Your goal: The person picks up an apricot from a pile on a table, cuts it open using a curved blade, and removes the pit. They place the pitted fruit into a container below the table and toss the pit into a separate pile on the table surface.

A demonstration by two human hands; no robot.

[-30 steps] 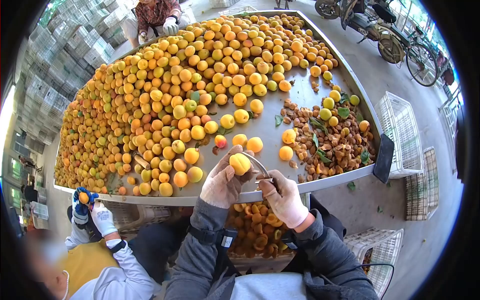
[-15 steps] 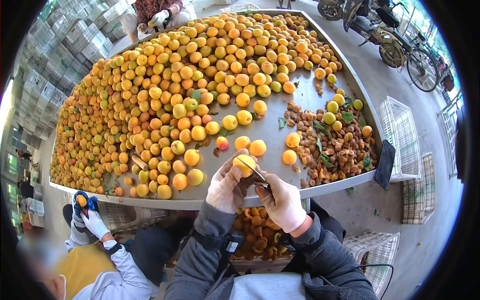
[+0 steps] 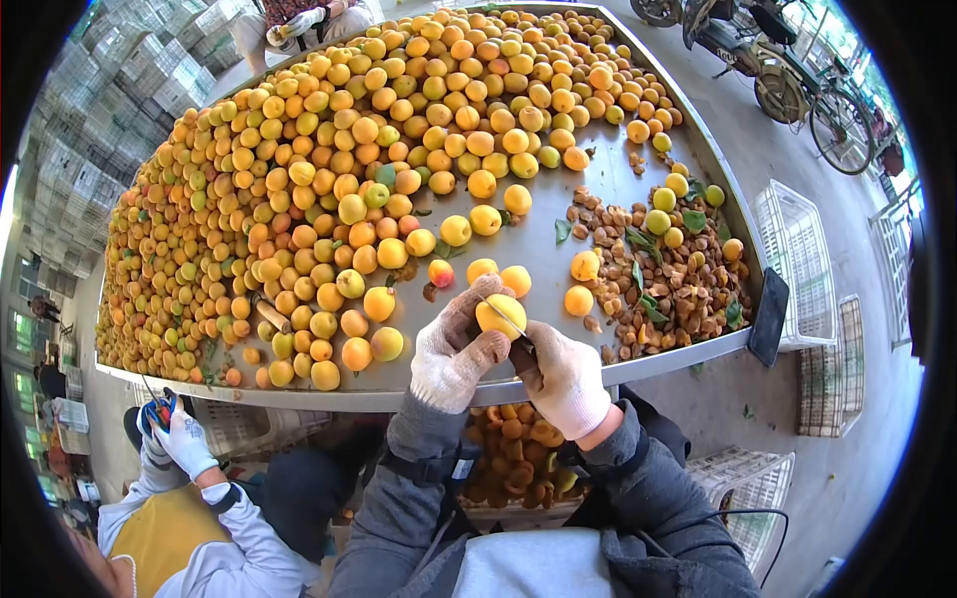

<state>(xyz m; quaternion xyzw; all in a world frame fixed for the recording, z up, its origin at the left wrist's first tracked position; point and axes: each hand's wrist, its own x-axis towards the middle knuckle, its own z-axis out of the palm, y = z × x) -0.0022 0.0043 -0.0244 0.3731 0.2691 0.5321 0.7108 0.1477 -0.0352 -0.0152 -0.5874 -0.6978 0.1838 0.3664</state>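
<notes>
Head view: the left hand (image 3: 454, 354) is holding an apricot (image 3: 500, 316) above the tabletop (image 3: 538, 249) edge, grip clamped on it. The right hand (image 3: 560, 377), grip closed round a knife (image 3: 520, 340), is cutting in. Halving seems under way; finishing calls for turning the fruit against the blade.

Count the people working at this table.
3: the wearer at the near edge, a co-worker at lower left, another person at the far end. More may be hidden.

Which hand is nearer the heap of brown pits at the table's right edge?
Right. The white-gloved right hand sits just left of the heap of brown pits; the left hand, gripping the round yellow apricot, is farther left.
</notes>
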